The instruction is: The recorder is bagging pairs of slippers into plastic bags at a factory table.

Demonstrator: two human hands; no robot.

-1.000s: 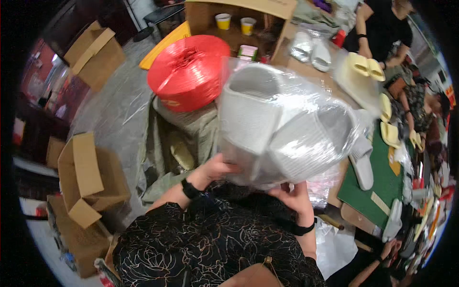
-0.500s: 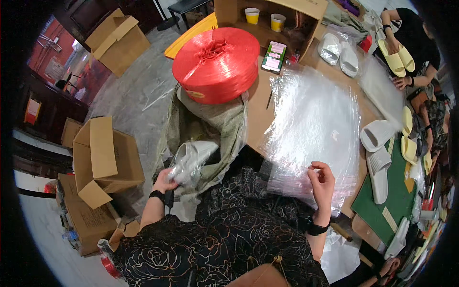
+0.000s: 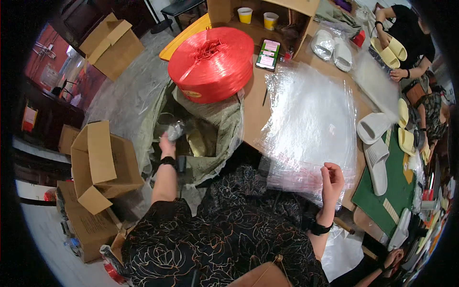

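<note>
- A wooden table (image 3: 256,107) fills the middle of the view, with a green mat (image 3: 399,189) on its right end.
- A stack of clear plastic sheets (image 3: 311,119) lies spread over the table, in front of the person.
- An open grey-green sack (image 3: 210,129) stands at the table's left edge, its mouth lined with clear plastic.
- A big spool of red twine (image 3: 213,62) sits just behind the sack, at the table's corner.
- Open cardboard boxes (image 3: 103,162) stand on the floor to the left, well apart from the table.
- White slippers (image 3: 375,143) lie at the right edge of the sheets, on and beside the mat; yellow slippers (image 3: 404,129) lie farther right.
- A phone (image 3: 268,52) lies flat on the table behind the sheets.
- The left hand (image 3: 167,143) reaches down into the sack's mouth, closed around a small wrapped bundle (image 3: 176,130) in crinkled clear plastic.
- The right hand (image 3: 331,179) hovers over the near edge of the sheets, fingers curled narrow with thumb and fingertips close; whether it pinches a sheet cannot be told.
- Another person's hand (image 3: 396,74) rests at the table's far right.
</note>
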